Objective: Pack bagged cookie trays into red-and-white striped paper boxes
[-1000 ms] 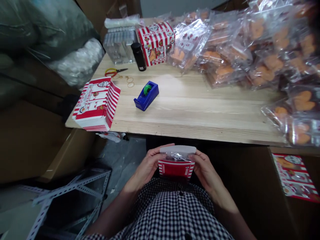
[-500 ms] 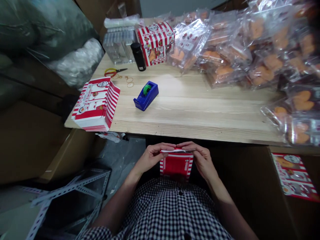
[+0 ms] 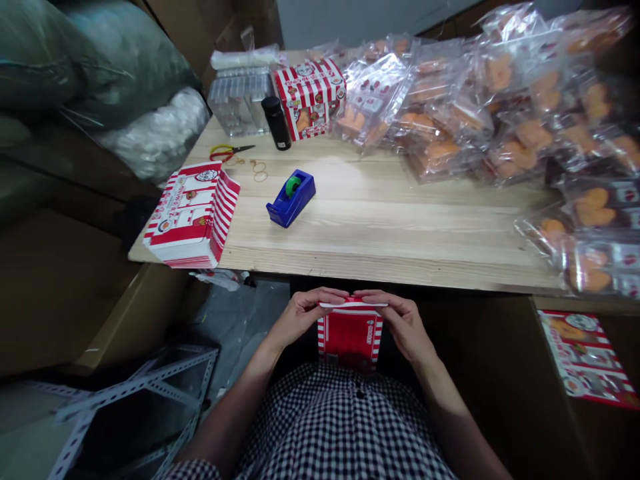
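A: Where is the red and white striped box (image 3: 350,333)?
B: It's between the two hands, in front of the checked shirt (image 3: 345,427). It's just past the near edge of the wooden surface (image 3: 425,240), on the person's side.
A: What is the left hand (image 3: 303,319) doing?
B: It's pinching the left end of the box's top edge. The thumb is on the near side and the fingers lie along the top.
A: And the right hand (image 3: 404,321)?
B: It's pinching the right end the same way.
A: Do the hands touch each other?
B: No. Their fingertips are very close, but a tiny gap is between them, and some red shows there. Most of the box hangs down below the fingers.
A: What sits on the surface?
B: A blue tape dispenser (image 3: 291,200) is ahead of the left hand, well apart from it. A stack of flat striped boxes (image 3: 190,217) is at the left end.
A: And farther back?
B: Scissors (image 3: 231,151), and a black bottle (image 3: 277,125) right beside a standing striped box (image 3: 310,99). Lots of clear bags (image 3: 445,130) with orange pieces (image 3: 595,208) inside are piled up on the right.
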The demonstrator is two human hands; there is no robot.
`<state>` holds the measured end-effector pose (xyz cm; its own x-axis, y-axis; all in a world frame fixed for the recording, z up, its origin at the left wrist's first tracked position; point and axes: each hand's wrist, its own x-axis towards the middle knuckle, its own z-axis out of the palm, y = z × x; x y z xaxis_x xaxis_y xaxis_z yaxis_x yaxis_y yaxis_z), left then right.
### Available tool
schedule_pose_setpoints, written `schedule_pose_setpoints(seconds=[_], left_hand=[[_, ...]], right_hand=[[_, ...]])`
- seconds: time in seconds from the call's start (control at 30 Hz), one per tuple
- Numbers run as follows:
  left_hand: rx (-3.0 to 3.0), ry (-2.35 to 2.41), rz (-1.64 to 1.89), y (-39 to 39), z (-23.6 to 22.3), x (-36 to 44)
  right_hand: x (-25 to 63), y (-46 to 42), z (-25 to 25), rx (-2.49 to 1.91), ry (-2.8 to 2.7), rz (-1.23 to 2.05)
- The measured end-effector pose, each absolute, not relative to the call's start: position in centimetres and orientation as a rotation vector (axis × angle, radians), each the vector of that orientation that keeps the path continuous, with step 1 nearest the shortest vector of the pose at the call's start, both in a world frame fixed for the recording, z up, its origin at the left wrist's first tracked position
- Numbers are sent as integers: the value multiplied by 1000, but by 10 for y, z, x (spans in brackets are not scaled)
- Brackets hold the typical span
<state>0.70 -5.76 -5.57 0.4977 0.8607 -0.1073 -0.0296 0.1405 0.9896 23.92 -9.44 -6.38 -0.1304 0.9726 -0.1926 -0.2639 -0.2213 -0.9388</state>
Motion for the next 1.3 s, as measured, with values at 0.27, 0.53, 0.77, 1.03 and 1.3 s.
schedule_pose_setpoints(seconds=[0.27,0.53,0.77,1.03,1.3], left_hand=[[1292,783,735,-55,-44,0],[1471,809,548,-38,-25,1],[1495,861,432,-26,-25,7],[1481,924,496,-27,-36,13],[1503,877,421,-25,-24,9]], right_hand=[[255,-97,-51,-1121,-1189,1609],[261,-80,-34,-1173,-1436,1546],[260,-67,-36,-1242,-1384,1682],[259,-60,-36,-1280,-1371,1643],[263,-45,-26,-1210,-1484,1833]])
